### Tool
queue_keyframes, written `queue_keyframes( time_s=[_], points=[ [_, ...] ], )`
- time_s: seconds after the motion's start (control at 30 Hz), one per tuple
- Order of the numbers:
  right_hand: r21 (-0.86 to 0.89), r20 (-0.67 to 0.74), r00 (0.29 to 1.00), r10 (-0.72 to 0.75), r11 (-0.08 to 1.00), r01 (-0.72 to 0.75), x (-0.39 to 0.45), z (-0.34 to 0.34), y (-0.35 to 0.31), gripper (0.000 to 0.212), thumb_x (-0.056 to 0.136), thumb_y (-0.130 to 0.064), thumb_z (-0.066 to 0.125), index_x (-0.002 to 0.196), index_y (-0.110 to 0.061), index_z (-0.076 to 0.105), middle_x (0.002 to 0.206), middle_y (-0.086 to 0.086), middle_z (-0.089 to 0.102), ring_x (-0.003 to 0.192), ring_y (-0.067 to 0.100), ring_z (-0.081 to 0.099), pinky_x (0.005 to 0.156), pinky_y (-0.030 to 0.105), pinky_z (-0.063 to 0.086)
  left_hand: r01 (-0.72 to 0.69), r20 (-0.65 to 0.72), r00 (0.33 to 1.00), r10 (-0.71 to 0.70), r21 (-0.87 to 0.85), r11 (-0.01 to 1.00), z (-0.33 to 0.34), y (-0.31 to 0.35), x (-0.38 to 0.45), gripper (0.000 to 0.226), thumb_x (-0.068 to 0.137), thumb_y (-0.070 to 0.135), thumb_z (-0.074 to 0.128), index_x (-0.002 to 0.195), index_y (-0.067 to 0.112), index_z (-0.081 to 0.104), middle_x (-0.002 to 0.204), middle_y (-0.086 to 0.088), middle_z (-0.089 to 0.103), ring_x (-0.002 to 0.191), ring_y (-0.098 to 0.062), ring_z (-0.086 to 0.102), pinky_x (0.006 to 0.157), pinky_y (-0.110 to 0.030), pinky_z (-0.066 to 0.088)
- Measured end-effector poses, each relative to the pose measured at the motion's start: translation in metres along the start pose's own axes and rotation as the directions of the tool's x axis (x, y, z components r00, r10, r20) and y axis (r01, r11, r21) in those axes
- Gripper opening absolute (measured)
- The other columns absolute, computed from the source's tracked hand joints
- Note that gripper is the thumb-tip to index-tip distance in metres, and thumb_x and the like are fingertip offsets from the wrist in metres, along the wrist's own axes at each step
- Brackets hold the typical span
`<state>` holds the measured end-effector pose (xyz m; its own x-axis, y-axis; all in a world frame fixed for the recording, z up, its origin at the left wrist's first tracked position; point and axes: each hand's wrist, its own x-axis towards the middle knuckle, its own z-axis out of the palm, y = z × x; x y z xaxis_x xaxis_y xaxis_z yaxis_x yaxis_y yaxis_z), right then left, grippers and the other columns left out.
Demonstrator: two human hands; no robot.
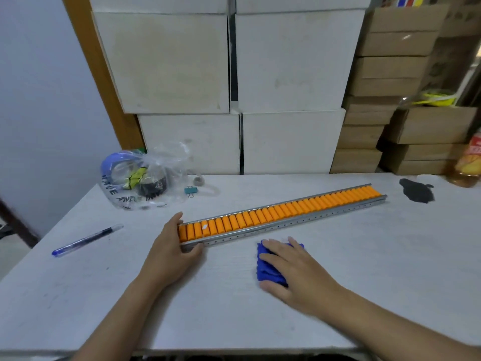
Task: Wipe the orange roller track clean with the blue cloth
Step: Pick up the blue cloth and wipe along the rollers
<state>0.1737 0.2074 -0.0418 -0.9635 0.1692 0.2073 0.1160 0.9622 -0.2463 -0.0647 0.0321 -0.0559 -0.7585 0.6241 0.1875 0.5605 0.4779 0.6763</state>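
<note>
While the orange roller track [282, 213] lies slantwise across the white surface [182, 295], its metal side rails bare and its rollers untouched by any cloth, the wiping looks not yet begun. At the track's near end, the left hand [171, 252] clasps it: the thumb hooks under the near rail and the fingers [177, 220] curl around the end, a closed grip that steadies the piece. Just beside the track's near rail, apart from it, the blue cloth [270, 267] sits bunched on the surface under the right hand [291, 269], whose fingers lie spread flat over it, pressing rather than pinching; the cloth is covered but not yet gathered up.

Trouble could come from the rollers themselves: I judge they spin freely, so a light stroke may only turn them and leave dirt on the undersides. A small pale mark shows on one roller near the track's held end. If the left hand slackens, a firm push along the track could slide it towards its far end, where a dark stain [416, 192] marks the surface and a bottle [468, 162] stands beyond. Left of the track lie a blue pen [87, 239], a binder clip [191, 191] and a plastic bag of tape rolls [140, 178].
</note>
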Motion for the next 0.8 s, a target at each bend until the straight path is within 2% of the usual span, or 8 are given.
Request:
queue_keyframes(
  time_s=[0.17,0.27,0.33,0.4,0.57,0.67,0.73,0.8],
  points=[
    [0.037,0.072,0.991,0.116,0.992,-0.119,-0.007,-0.002,0.003,0.079,0.079,-0.066,0.010,0.139,-0.024,0.040,0.150,-0.008,0.031,0.139,0.005,0.017,0.108,0.020,-0.010,-0.020,-0.028,0.999,0.020,0.025,0.999,0.001,0.002,-0.001,0.085,0.068,0.044,0.068,0.140,0.029,0.024,0.135,0.003,0.048,0.114,-0.017,0.051,0.093,-0.034,0.043],
    [0.169,0.083,0.979,0.185,0.966,-0.197,-0.002,-0.008,0.007,0.042,0.097,-0.046,0.030,0.125,-0.024,0.053,0.130,-0.003,0.055,0.120,0.011,0.044,0.107,0.023,0.022,-0.036,-0.031,0.999,0.037,0.037,0.999,0.001,0.002,-0.001,0.083,0.070,0.040,0.070,0.140,0.027,0.027,0.136,0.001,0.047,0.114,-0.017,0.051,0.092,-0.032,0.042],
    [0.481,0.040,0.934,0.355,0.812,-0.330,0.009,-0.020,0.011,0.018,0.098,-0.030,0.044,0.098,-0.026,0.062,0.094,-0.001,0.065,0.084,0.012,0.056,0.078,0.031,0.043,-0.035,-0.036,0.999,0.037,0.050,0.998,0.001,0.001,-0.003,0.081,0.071,0.039,0.071,0.140,0.026,0.029,0.135,-0.001,0.047,0.114,-0.018,0.052,0.090,-0.034,0.043],
    [0.705,-0.072,0.838,0.540,0.622,-0.341,0.022,-0.037,0.025,0.022,0.098,-0.029,0.046,0.086,-0.018,0.061,0.080,0.002,0.063,0.070,0.015,0.053,0.061,0.030,0.039,-0.029,-0.032,0.999,0.031,0.060,0.998,0.001,0.002,-0.002,0.080,0.071,0.040,0.071,0.139,0.025,0.031,0.134,-0.002,0.048,0.112,-0.019,0.053,0.089,-0.035,0.045],
    [0.927,-0.101,0.661,0.744,0.311,-0.208,0.048,-0.081,0.069,0.020,0.098,-0.035,0.044,0.096,-0.024,0.060,0.095,0.007,0.067,0.078,0.025,0.068,0.051,0.035,0.057,-0.020,-0.034,0.999,0.023,0.066,0.998,0.001,0.005,-0.001,0.073,0.070,0.041,0.071,0.133,0.028,0.036,0.124,0.002,0.052,0.098,-0.016,0.057,0.080,-0.035,0.048],
    [0.978,-0.094,0.551,0.829,0.181,-0.104,0.057,-0.089,0.100,0.014,0.098,-0.031,0.046,0.099,-0.023,0.058,0.099,0.005,0.063,0.083,0.026,0.067,0.065,0.039,0.060,-0.018,-0.020,1.000,0.020,0.071,0.997,0.000,0.005,-0.001,0.072,0.070,0.040,0.072,0.132,0.029,0.037,0.120,0.004,0.051,0.097,-0.015,0.057,0.078,-0.035,0.048],
    [0.962,-0.183,0.443,0.878,0.253,-0.103,0.059,-0.085,0.122,0.019,0.098,-0.030,0.046,0.089,-0.021,0.059,0.090,0.004,0.062,0.083,0.021,0.063,0.073,0.036,0.056,-0.013,-0.028,0.999,0.015,0.065,0.998,0.001,0.003,-0.001,0.071,0.069,0.038,0.074,0.130,0.029,0.039,0.119,0.003,0.052,0.096,-0.016,0.057,0.078,-0.036,0.047],
    [0.885,-0.310,0.376,0.873,0.409,-0.223,0.059,-0.082,0.143,0.031,0.098,-0.033,0.042,0.085,-0.010,0.058,0.075,0.008,0.054,0.069,0.020,0.053,0.062,0.033,0.044,-0.012,-0.041,0.999,0.014,0.050,0.999,0.002,0.004,0.001,0.072,0.068,0.037,0.076,0.130,0.027,0.041,0.119,0.002,0.052,0.096,-0.015,0.056,0.078,-0.035,0.046]
  ],
)
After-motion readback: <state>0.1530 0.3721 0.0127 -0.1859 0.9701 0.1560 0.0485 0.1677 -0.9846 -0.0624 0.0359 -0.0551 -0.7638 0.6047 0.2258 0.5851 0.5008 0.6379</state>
